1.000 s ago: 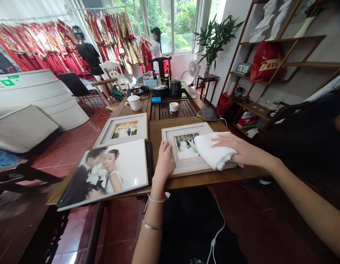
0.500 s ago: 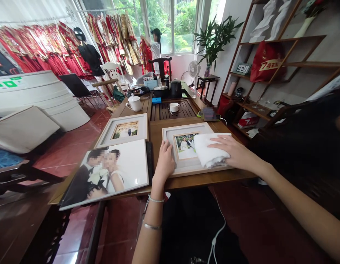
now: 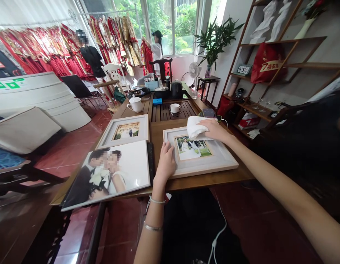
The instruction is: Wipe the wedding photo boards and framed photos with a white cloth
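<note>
A framed wedding photo (image 3: 222, 158) lies flat on the wooden table (image 3: 156, 137) in front of me. My left hand (image 3: 165, 163) rests on the frame's near left corner, fingers flat and spread. My right hand (image 3: 215, 131) presses a folded white cloth (image 3: 194, 128) against the frame's far edge, fingers curled over the cloth. A second framed photo (image 3: 125, 130) lies to the left, and a large unframed wedding print (image 3: 109, 174) sits at the table's near left corner.
A tea tray with a white cup (image 3: 174, 107), a white teapot (image 3: 136, 103) and a dark kettle (image 3: 175, 88) is farther back. A phone (image 3: 209, 113) lies by the frame. Shelves (image 3: 269, 66) stand right. Two people stand by racks of red garments (image 3: 35, 51).
My right hand has slid the cloth from the frame's right side up to its far edge, uncovering the picture. My left hand has stayed in place.
</note>
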{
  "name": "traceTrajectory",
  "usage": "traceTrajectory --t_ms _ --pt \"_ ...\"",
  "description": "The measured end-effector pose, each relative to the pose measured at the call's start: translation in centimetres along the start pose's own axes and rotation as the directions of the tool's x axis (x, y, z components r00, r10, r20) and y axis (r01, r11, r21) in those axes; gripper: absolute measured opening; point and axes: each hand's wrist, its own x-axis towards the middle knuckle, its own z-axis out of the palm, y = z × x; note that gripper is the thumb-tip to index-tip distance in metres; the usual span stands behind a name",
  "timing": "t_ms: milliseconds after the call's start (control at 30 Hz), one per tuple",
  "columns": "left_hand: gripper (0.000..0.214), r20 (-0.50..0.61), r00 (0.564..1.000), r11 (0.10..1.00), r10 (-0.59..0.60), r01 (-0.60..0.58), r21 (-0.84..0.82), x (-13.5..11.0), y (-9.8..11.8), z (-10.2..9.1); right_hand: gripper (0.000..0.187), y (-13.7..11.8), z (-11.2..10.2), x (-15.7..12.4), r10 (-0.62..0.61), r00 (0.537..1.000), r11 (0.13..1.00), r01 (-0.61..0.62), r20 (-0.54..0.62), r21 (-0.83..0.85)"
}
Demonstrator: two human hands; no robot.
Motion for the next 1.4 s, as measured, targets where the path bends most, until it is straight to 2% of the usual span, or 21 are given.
traceTrajectory --t_ms 100,233,400,533,600,667,833,1000,1133,1233,1300,1400 --pt "0.05 -0.003 1.0 1.0 -0.004 0.004 0.0 0.0 0.2 0.0 0.056 -0.8 -0.7 -1.4 -0.065 0.994 0.998 0.063 0.092 0.019" --pt "0.049 0.024 0.999 0.999 -0.033 0.033 0.016 0.1 0.5 -0.3 0.061 -2.2 -2.1 -4.8 -0.158 0.972 0.986 0.146 0.176 0.082" --pt "0.049 0.042 0.998 0.999 -0.048 0.048 0.01 0.0 0.9 -0.7 0.057 -4.8 -4.9 -9.1 -0.193 0.942 0.968 0.138 0.276 0.208" --pt "0.05 0.045 0.998 0.999 -0.044 0.044 0.01 -0.1 0.9 -0.7 0.056 -6.3 -7.3 -11.3 -0.251 0.902 0.942 0.146 0.35 0.301" --pt "0.05 0.045 0.998 0.999 -0.038 0.037 0.014 -0.1 0.9 -0.6 0.055 -6.5 -7.8 -11.9 -0.277 0.889 0.934 0.16 0.364 0.32" --pt "0.05 0.038 0.999 1.0 -0.024 0.024 0.013 -0.1 0.8 -0.6 0.055 -6.5 -7.5 -12.1 -0.26 0.903 0.943 0.162 0.343 0.291" --pt "0.05 0.022 1.0 1.0 -0.016 0.017 -0.009 0.0 0.5 -0.3 0.058 -5.9 -4.6 -10.2 -0.139 0.961 0.99 0.129 0.238 0.056" --pt "0.05 0.042 0.999 0.999 -0.027 0.026 0.022 0.0 0.5 -0.3 0.061 -4.2 -1.7 -5.6 -0.02 0.989 0.995 0.034 0.146 -0.095" --pt "0.051 0.044 0.999 0.999 -0.028 0.027 0.022 0.0 0.7 -0.4 0.059 -3.3 -0.3 -1.9 0.023 0.998 0.998 -0.02 0.062 -0.051" --pt "0.051 0.042 0.999 1.0 -0.022 0.022 0.023 0.0 0.8 -0.3 0.06 -3.5 0.6 0.0 -0.011 1.0 1.0 0.011 -0.001 0.024" --pt "0.052 0.047 0.999 0.999 -0.021 0.02 0.028 0.0 0.7 -0.3 0.057 -4.1 1.1 0.6 -0.074 0.997 0.994 0.073 0.021 0.08" --pt "0.053 0.034 0.999 1.0 -0.008 0.008 0.011 0.0 0.5 -0.2 0.048 -5.5 0.9 0.4 -0.19 0.97 0.973 0.165 0.151 0.163"
